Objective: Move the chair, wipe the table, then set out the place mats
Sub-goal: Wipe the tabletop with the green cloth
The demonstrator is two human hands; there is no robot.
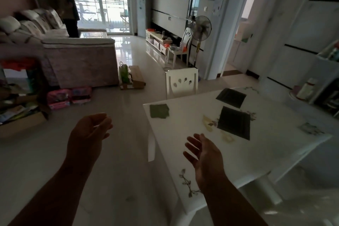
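- The bench point(256, 152) is white and shiny, with small flower prints on its top. It lies under and past the right hand point(203, 154).
- Two dark square place mats lie on the bench, well past the right hand's fingers. The near place mat point(234, 123) is closer to that hand. The far place mat point(231, 97) sits just behind it, and the two look a little apart.
- A small green cloth point(159, 111) lies flat near the bench's corner, between the two hands and farther away.
- A white chair point(182, 81) with drop-shaped holes in its back stands at the far side of the bench, past the cloth.
- The right hand is wide open, palm turned up and inward, over the bench edge. It holds nothing.
- The left hand point(88, 130) hangs over the floor, away from the bench. Its fingers are loosely curled and half open, and it holds nothing.
- A cardboard box point(22, 124) sits on the floor far off beside the left hand, full of papers and packs. The picture is too blurry to tell more.
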